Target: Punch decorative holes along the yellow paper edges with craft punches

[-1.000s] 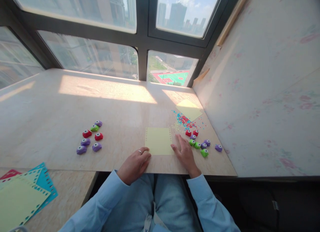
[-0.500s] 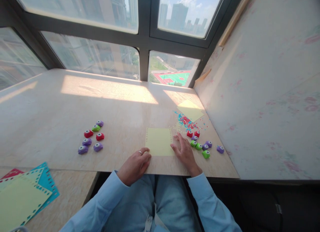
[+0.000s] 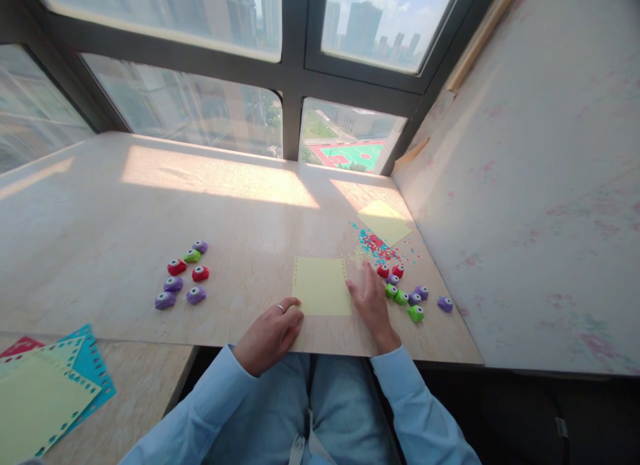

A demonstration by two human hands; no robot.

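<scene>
In front of me on the table lies a square yellow paper sheet (image 3: 323,286), with small punched holes along its left and right edges. My left hand (image 3: 274,333) is at its lower left corner, fingers curled together and pressed onto the paper; a ring is on one finger. My right hand (image 3: 373,306) rests at the sheet's right edge, fingers apart, with the thumb close to or on the edge. Just right of that hand are several small craft punches with eye-like tops, among them a green punch (image 3: 391,291) and a red punch (image 3: 383,271).
Red and blue paper bits (image 3: 376,246) are scattered at the right, beside another yellow sheet (image 3: 384,219). Several more punches, including a purple punch (image 3: 165,300), stand at the left. Hole-edged coloured sheets (image 3: 45,401) overlap at the lower left. A floral wall (image 3: 540,185) bounds the right side.
My right hand has shifted slightly, its fingers pointing more forward near the red punches. The left hand stays on the paper's corner. The whole view has turned a little.
</scene>
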